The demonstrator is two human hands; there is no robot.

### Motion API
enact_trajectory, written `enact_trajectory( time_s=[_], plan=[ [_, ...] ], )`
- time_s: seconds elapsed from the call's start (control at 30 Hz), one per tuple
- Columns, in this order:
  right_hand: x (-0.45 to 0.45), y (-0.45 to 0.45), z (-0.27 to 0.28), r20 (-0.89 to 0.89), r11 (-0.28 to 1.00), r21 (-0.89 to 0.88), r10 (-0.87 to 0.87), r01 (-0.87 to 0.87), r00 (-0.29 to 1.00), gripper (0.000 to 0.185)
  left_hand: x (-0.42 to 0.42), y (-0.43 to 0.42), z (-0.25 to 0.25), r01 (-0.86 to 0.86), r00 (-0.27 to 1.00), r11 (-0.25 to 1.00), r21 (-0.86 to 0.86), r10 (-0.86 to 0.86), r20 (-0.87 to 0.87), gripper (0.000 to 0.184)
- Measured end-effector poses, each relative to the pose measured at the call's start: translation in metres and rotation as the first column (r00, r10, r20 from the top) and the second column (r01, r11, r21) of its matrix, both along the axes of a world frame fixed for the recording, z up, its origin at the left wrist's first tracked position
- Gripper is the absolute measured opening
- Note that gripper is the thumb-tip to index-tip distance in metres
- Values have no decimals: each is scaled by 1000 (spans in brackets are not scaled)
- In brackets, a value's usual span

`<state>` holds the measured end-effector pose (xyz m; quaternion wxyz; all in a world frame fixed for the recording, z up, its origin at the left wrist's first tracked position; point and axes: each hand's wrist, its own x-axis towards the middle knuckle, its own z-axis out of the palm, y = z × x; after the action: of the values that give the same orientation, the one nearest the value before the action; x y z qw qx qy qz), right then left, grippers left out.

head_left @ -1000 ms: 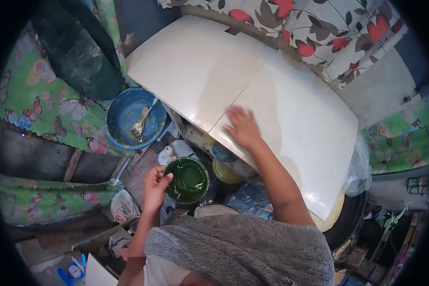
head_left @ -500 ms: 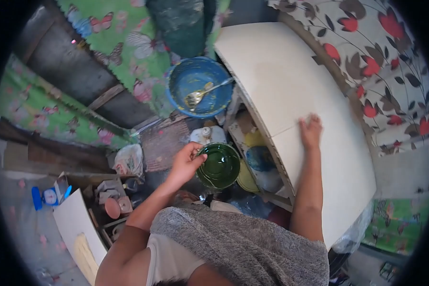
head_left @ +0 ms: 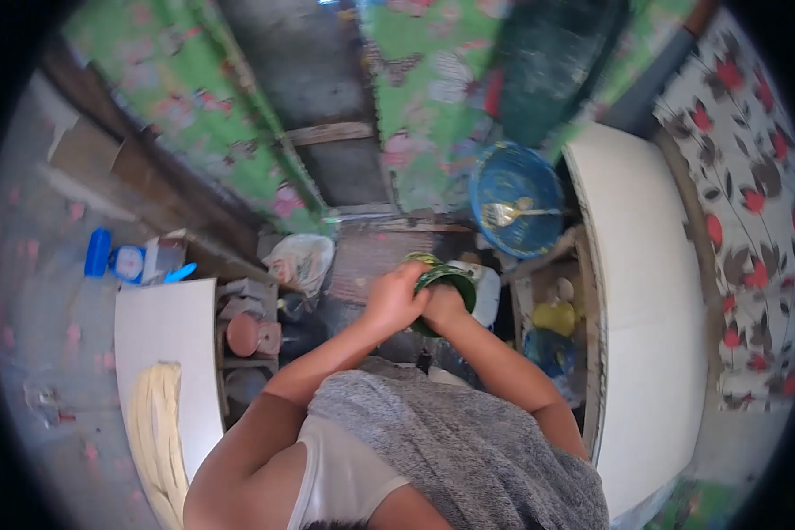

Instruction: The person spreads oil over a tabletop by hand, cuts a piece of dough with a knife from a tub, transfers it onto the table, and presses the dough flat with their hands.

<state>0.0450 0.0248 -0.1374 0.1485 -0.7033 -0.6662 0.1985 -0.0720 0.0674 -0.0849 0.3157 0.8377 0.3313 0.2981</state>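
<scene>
I hold a green bowl (head_left: 465, 281) low in front of me, tilted with its mouth toward my right. Its outer side carries a lighter yellow-green pattern. My left hand (head_left: 397, 296) is closed around the left side of the bowl. My right hand (head_left: 445, 305) reaches into the bowl's mouth, and its fingers are hidden inside. What the bowl contains, if anything, does not show.
Ahead to the right sits a blue basin (head_left: 518, 238) with a smeared serving spoon (head_left: 506, 213) in it. A white tabletop (head_left: 654, 353) runs along my right, above a shelf of stored items. On my left, yellowish strips (head_left: 157, 424) lie on a white board (head_left: 201, 344).
My right hand has left the white tabletop and gone into the bowl. The bowl, in my left hand, has tipped to the side. My view has turned left.
</scene>
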Motion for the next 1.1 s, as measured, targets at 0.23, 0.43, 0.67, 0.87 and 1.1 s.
enact_trajectory(
  time_s=[0.23,0.43,0.67,0.87,1.1],
  plan=[
    [-63,76,33,477,906,136,294,-400,828,20,-83,68,11,-233,972,962,-140,234,-11,32],
    [-115,124,90,270,791,469,295,-393,916,11,-153,121,24,-322,913,909,-266,372,167,28],
    [-159,177,110,-814,989,108,145,-98,562,21,-207,147,36,-347,877,856,-382,441,192,24],
    [-195,192,112,-896,925,-215,-315,-314,-314,30,-251,162,31,-437,862,830,-346,496,102,21],
    [-261,200,100,-908,856,-282,-384,-433,-169,40,-315,156,35,-445,733,742,-501,623,273,21]
  ],
)
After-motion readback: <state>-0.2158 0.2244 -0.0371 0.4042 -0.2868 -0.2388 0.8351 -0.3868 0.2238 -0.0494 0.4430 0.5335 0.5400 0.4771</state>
